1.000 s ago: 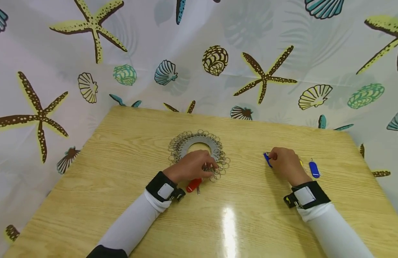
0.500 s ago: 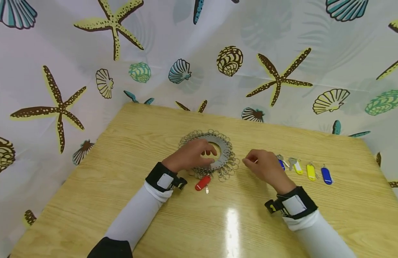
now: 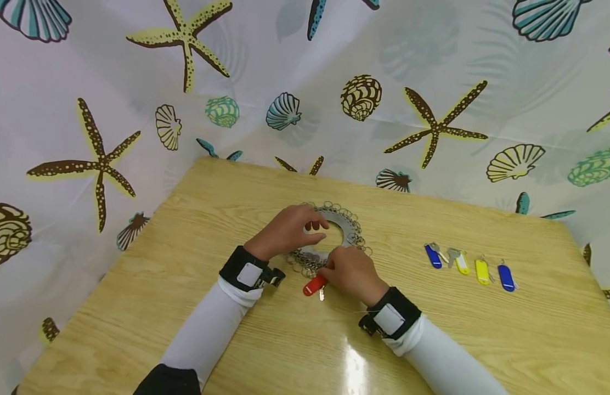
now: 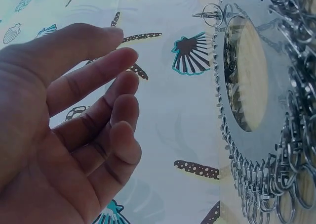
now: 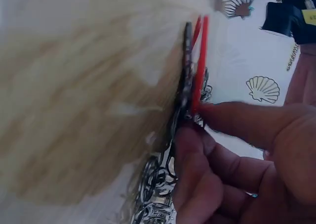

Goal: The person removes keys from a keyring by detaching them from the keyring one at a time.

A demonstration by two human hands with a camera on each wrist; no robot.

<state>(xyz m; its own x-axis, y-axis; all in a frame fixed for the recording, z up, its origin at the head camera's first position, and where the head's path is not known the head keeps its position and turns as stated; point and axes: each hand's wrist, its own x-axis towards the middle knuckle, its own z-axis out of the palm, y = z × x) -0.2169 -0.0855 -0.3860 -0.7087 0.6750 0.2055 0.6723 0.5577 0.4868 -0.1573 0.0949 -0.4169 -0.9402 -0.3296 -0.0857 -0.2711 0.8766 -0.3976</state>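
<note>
A flat grey metal ring (image 3: 342,222) lies on the table, its edge crowded with small clasps and wire split rings (image 4: 296,95). Over the ring's left side hovers my left hand (image 3: 290,230), fingers loosely bent and holding nothing; the left wrist view shows the palm (image 4: 64,135) apart from the ring. My right hand (image 3: 354,271) is at the ring's near edge. Its thumb and forefinger pinch the end of a red key tag (image 3: 314,286), which has a silver key (image 3: 322,294) beside it. In the right wrist view the red tag (image 5: 202,66) stands out from the fingertips.
Right of the ring, a row of key tags with keys lies on the wooden table (image 3: 226,203): a blue tag (image 3: 433,256), a white-and-yellow tag (image 3: 463,263), a yellow tag (image 3: 482,272) and another blue tag (image 3: 506,277). A seashell-print curtain (image 3: 305,71) hangs behind.
My right hand has let go of a blue tag in the right-hand row and moved left to the red tag, which it now pinches. The left hand has lifted slightly off the ring.
</note>
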